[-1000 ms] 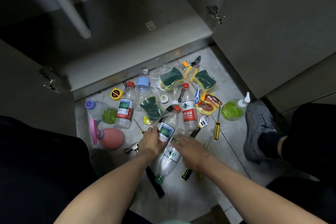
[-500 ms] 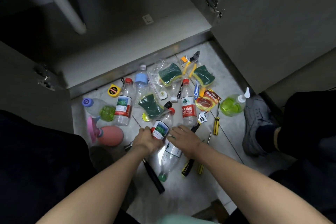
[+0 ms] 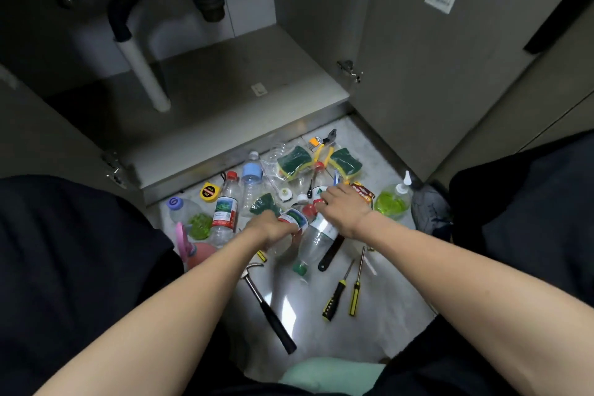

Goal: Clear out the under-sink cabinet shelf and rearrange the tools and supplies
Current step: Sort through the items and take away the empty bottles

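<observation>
Head view, item 1: left hand (image 3: 273,228), centre of frame, fingers curled round a clear bottle with a green label (image 3: 294,219); bottle's long axis runs from lower left to upper right, red cap toward the upper right, body partly hidden under the hand.

Item 2: right hand (image 3: 342,207), just right of centre, fingers bent down onto the red caps and neck of an upright-labelled bottle (image 3: 319,190); whether it pinches a cap or only touches cannot be told.

Item 3: green-capped bottle (image 3: 316,241), lying on the floor (image 3: 379,315) directly below the right hand, beside the left hand's bottle; long axis upper right to lower left, cap toward the viewer.

Item 4: cabinet shelf (image 3: 244,83), upper centre, beyond both hands; judged destination for the bottles; left hand nearer its open middle.

Item 5: hammer (image 3: 268,305) and two screwdrivers (image 3: 344,292), lower centre, apart from both hands.
</observation>
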`<state>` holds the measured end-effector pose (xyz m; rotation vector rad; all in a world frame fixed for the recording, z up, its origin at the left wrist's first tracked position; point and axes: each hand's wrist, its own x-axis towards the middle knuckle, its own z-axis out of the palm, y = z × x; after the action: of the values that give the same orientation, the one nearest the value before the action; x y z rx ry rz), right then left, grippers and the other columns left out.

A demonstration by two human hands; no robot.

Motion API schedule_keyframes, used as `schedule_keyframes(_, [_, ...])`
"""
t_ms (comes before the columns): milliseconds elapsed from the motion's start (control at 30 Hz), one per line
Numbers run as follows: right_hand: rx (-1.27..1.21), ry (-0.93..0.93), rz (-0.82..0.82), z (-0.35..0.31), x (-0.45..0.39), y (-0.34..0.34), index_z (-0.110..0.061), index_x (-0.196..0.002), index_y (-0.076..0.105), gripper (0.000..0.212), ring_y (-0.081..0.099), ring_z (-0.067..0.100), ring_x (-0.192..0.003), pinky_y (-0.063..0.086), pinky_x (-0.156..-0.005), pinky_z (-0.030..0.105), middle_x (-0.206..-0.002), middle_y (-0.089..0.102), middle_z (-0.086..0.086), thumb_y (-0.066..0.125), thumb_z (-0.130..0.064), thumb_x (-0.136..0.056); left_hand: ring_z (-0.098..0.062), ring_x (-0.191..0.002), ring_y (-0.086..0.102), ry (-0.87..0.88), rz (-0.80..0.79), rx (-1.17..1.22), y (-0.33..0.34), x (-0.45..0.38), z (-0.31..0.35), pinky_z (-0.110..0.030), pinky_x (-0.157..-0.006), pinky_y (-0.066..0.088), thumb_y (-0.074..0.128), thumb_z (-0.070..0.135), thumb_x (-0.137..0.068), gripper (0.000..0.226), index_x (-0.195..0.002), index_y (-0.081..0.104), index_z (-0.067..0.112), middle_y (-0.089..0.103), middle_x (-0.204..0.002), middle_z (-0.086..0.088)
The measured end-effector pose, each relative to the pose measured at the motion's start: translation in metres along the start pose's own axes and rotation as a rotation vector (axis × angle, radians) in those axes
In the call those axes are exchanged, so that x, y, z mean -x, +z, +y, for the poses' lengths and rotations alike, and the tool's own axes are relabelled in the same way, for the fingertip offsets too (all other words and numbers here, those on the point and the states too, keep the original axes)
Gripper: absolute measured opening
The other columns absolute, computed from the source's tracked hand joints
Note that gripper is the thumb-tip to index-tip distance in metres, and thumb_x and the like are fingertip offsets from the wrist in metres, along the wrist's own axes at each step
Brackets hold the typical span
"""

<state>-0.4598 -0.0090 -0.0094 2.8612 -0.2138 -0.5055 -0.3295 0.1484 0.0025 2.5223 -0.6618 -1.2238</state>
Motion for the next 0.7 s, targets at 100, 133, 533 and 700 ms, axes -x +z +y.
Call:
schedule_keyframes(100, [0.017, 0.061, 0.026, 0.023, 0.005, -0.036, -0.019, -0.134, 0.057, 0.043, 0.044, 0.027, -0.133, 0.033, -0.114, 0.042, -0.14, 0.053, 0.008, 0.062, -0.021, -0.091, -0.023, -0.085, 0.063, 0.108, 0.095, 0.048, -0.019, 0.013, 0.015, -0.033, -0.076, 0.057, 0.073, 0.047, -0.079, 0.037, -0.1, 0.056, 0.021, 0.065, -0.1, -0.006])
schedule_keyframes(133, [0.024, 0.08, 0.034, 0.031, 0.007, -0.049, -0.018, -0.134, 0.056, 0.044, 0.045, 0.027, -0.132, 0.034, -0.112, 0.041, -0.141, 0.052, 0.008, 0.062, -0.022, -0.091, -0.022, -0.085, 0.063, 0.121, 0.123, 0.083, -0.025, 0.016, 0.018, -0.032, -0.076, 0.055, 0.073, 0.047, -0.079, 0.038, -0.1, 0.057, 0.02, 0.065, -0.101, -0.005])
schedule_keyframes(533, [-0.289, 0.559, 0.14, 0.135, 0.026, -0.166, -0.023, -0.105, 0.061, 0.052, 0.059, 0.027, -0.103, 0.044, -0.08, 0.035, -0.108, 0.066, 0.003, 0.073, -0.061, -0.072, -0.024, -0.086, 0.074, 0.245, 0.117, 1.029, -0.092, 0.052, 0.07, -0.038, -0.074, 0.061, 0.085, 0.04, -0.073, 0.054, -0.113, 0.058, 0.015, 0.072, -0.105, -0.01])
schedule_keyframes(700, [-0.988, 0.766, 0.264, 0.15, 0.024, -0.193, -0.012, -0.098, 0.063, 0.074, 0.065, 0.031, -0.088, 0.047, -0.067, 0.034, -0.098, 0.066, 0.007, 0.063, -0.08, -0.07, -0.03, -0.088, 0.071, 0.363, -0.093, 1.216, -0.112, 0.067, 0.091, -0.04, -0.078, 0.056, 0.08, 0.027, -0.08, 0.063, -0.131, 0.053, 0.0, 0.072, -0.112, -0.021])
